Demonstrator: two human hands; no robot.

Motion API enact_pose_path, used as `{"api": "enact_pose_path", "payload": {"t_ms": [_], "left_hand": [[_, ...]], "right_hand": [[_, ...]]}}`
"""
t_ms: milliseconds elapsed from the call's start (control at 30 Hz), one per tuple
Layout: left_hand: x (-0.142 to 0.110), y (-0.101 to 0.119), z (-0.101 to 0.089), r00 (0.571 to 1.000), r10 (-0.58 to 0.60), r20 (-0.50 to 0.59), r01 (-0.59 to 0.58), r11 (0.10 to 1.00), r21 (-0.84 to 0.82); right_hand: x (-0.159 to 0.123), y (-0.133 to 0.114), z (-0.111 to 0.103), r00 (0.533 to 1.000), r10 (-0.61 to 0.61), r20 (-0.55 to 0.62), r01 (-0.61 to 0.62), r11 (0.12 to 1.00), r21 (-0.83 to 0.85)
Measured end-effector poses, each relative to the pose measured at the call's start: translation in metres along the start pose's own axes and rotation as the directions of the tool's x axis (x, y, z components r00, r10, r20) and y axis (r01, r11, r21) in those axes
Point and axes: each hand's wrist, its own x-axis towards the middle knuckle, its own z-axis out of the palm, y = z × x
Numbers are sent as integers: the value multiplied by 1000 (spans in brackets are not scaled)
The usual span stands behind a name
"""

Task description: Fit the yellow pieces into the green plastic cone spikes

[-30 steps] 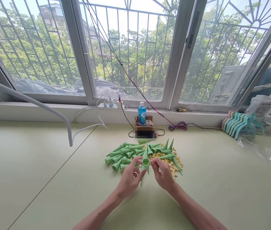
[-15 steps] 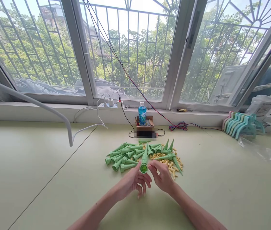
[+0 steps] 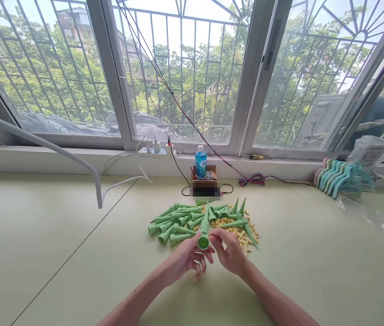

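My left hand (image 3: pixel 189 258) is closed around a green plant-watering spike (image 3: pixel 204 228), thumb on its left side and fingers beneath. The spike's round open end faces me and its narrow tip points away. At the spike's right side, my right hand (image 3: pixel 229 248) is pinched with its fingertips against or very close to the collar. Whatever those fingertips hold, if anything, is hidden. Just beyond my hands lie more green spikes (image 3: pixel 178 222) in a heap, many with open ends toward me. Small yellow plastic valve pieces (image 3: pixel 244 237) are piled to the right, partly under several spikes.
Behind the heap stands a small cardboard box (image 3: pixel 214 173) with a blue-filled bottle (image 3: pixel 201 162) in it. A coiled cable (image 3: pixel 252 179) and pastel hangers (image 3: pixel 339 177) are at the back right. A white bent tube (image 3: pixel 86 160) reaches in from the left above the table (image 3: pixel 59 217).
The held spike's open end has dipped slightly toward me. Both hands keep nearly the same grip and place, and the view has shifted a little.
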Motion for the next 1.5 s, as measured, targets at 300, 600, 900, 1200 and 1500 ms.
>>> {"api": "enact_pose_path", "payload": {"t_ms": [300,600,900,1200,1500], "left_hand": [[-1,2,2,994,107,-10,-107,994,34],[-2,6,5,982,188,-31,-180,967,180],[-1,3,6,940,340,-23,-292,838,461],[-3,-3,6,895,440,-73,-304,721,622],[-3,-4,8,818,569,-90,-318,576,753]], "right_hand": [[2,0,0,1000,8,3,-9,999,33],[1,3,2,999,23,24,-24,999,27],[0,4,1,999,33,17,-33,999,-31],[-1,7,2,997,71,29,-69,996,-57],[-2,8,3,992,124,28,-122,991,-52]]}}
